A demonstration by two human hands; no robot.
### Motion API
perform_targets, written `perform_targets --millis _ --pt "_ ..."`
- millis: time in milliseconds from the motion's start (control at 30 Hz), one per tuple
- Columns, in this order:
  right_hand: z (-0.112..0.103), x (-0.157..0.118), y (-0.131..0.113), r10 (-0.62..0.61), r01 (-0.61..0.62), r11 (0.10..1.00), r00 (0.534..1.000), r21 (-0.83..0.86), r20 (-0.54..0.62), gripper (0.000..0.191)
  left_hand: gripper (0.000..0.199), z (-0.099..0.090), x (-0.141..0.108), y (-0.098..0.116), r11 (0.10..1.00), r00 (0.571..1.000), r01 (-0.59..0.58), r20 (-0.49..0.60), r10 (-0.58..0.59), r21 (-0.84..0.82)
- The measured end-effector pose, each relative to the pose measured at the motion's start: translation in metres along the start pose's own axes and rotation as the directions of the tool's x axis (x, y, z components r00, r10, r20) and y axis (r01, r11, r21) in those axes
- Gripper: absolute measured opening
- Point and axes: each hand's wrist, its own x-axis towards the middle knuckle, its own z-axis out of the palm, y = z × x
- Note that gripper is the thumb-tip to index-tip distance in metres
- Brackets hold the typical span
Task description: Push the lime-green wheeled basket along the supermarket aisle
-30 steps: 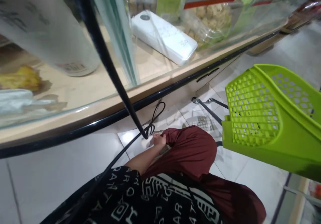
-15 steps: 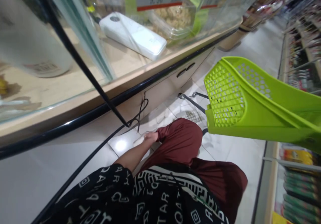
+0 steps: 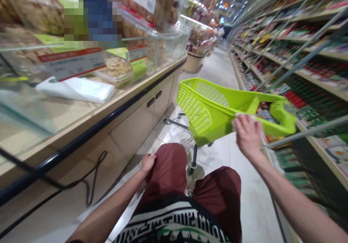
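My right hand (image 3: 248, 133) rests over the near rim of a bright green shopping cart basket (image 3: 217, 118), fingers bent around a thin white cloth or wipe (image 3: 237, 116) pressed against the plastic. My left hand (image 3: 148, 162) lies beside my left knee, against the dark red trousers (image 3: 170, 163); its fingertips are mostly hidden. The basket stands on a grey metal frame with wheels (image 3: 192, 167).
On the left runs a glass-edged display counter with a black rail (image 3: 108, 119), holding clear food boxes (image 3: 114, 67) and a white device (image 3: 78, 89). A black cable (image 3: 94, 170) hangs below. Packed shelves (image 3: 307, 54) line the right; the tiled aisle (image 3: 223, 63) stretches ahead.
The view has tilted up and swung along the aisle. My right hand has come into view on the cart's rim. My left hand now lies by the knee, and more of the basket shows.
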Motion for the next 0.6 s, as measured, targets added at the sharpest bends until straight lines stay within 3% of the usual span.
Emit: perform_targets --millis 100,167,233,300,400,467,533,600 --pt "0.029 -0.025 -0.021 -0.178 0.167 0.983 0.971 0.082 0.157 0.042 0.038 0.007 -0.002 0.060 0.968 0.971 -0.237 0.002 0.238 0.085" --pt "0.037 -0.032 -0.023 -0.252 0.233 0.966 0.947 0.114 0.202 0.043 0.043 0.019 -0.012 0.108 0.873 0.887 -0.459 0.022 0.462 0.165" --pt "0.028 -0.029 -0.015 -0.211 0.197 0.976 0.963 0.094 0.168 0.044 0.047 0.034 -0.030 0.155 0.704 0.732 -0.669 0.052 0.679 0.238" --pt "0.010 -0.020 0.000 -0.091 0.087 0.995 0.993 0.048 0.076 0.044 0.051 0.050 -0.052 0.197 0.514 0.562 -0.800 0.087 0.822 0.311" --pt "-0.007 -0.008 0.020 0.000 0.000 1.000 1.000 0.010 -0.028 0.044 0.059 0.070 -0.078 0.249 0.234 0.320 -0.885 0.159 0.934 0.403" --pt "-0.001 -0.007 0.021 -0.062 0.062 0.998 0.998 0.009 -0.021 0.042 0.064 0.077 -0.085 0.277 0.116 0.210 -0.893 0.176 0.962 0.435" --pt "0.014 -0.014 0.014 -0.151 0.150 0.988 0.988 0.023 0.020 0.039 0.065 0.079 -0.083 0.300 0.075 0.196 -0.888 0.227 0.954 0.454" --pt "0.030 -0.022 0.003 -0.217 0.215 0.976 0.974 0.044 0.060 0.036 0.061 0.077 -0.078 0.317 0.064 0.234 -0.887 0.325 0.916 0.457"
